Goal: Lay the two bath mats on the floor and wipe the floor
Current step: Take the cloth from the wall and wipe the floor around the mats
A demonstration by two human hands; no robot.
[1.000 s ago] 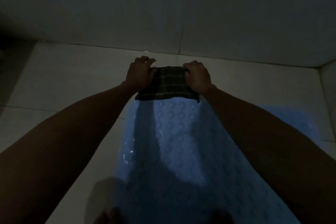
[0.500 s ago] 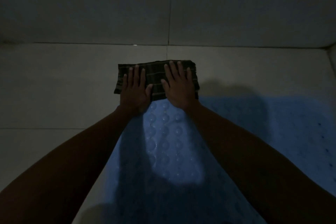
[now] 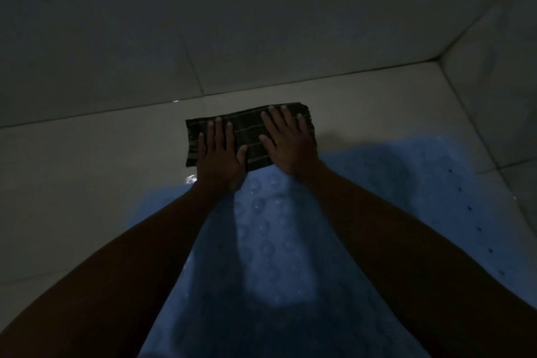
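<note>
A folded dark checked cloth [image 3: 250,133] lies flat on the pale tiled floor [image 3: 96,171], close to the wall. My left hand [image 3: 219,155] presses on its left half with straight fingers. My right hand [image 3: 287,142] presses on its right half the same way. A blue bath mat [image 3: 279,244] with round bumps lies on the floor under my forearms, its far edge touching the cloth. A second blue mat [image 3: 430,189], with small dark holes, lies to the right of it; whether the two overlap I cannot tell.
A tiled wall [image 3: 232,23] rises just beyond the cloth. Another wall [image 3: 499,90] closes the corner on the right. Bare floor tiles stretch to the left of the mats. The room is dim.
A second ago both hands gripped the cloth's ends above the mat. They set it on the floor and now press it flat; the view has swung towards the right corner.
</note>
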